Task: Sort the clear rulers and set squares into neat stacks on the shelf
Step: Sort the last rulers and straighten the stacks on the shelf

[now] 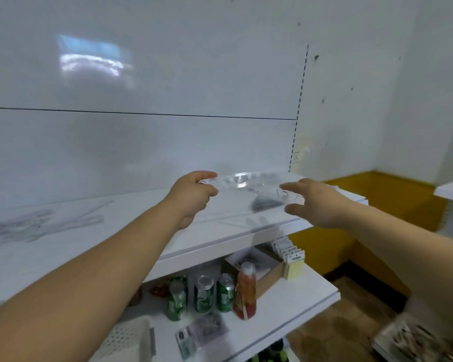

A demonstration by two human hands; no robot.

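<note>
Left forearm [89, 270] is seen entering from the lower left of the frame, right forearm [403, 244] from the right edge; both are stretched toward the upper shelf [141, 231].

Left hand [191, 197]: fingers curled round the left end of a clear ruler [246, 182], grip clamped on it. The ruler is held roughly level at frame centre, over the right rear part of the upper shelf. Whether it is clear of the surface can't be told.

Right hand [314, 202]: fingers straight and spread apart at the ruler's right end, nothing gripped. Contact with the ruler can't be confirmed.

A loose pile of clear rulers and set squares [37, 226] is seen at mid left of the frame on the same shelf, well apart from the hands. It is blurred, so no count is given.

On the lower shelf [311, 296], lower centre of the frame, green cans [225, 292] are lined up beside a bottle of red liquid [245, 291], with a cardboard box [270, 275] behind them. A white perforated basket [123, 340] is cut off by the bottom edge.
</note>
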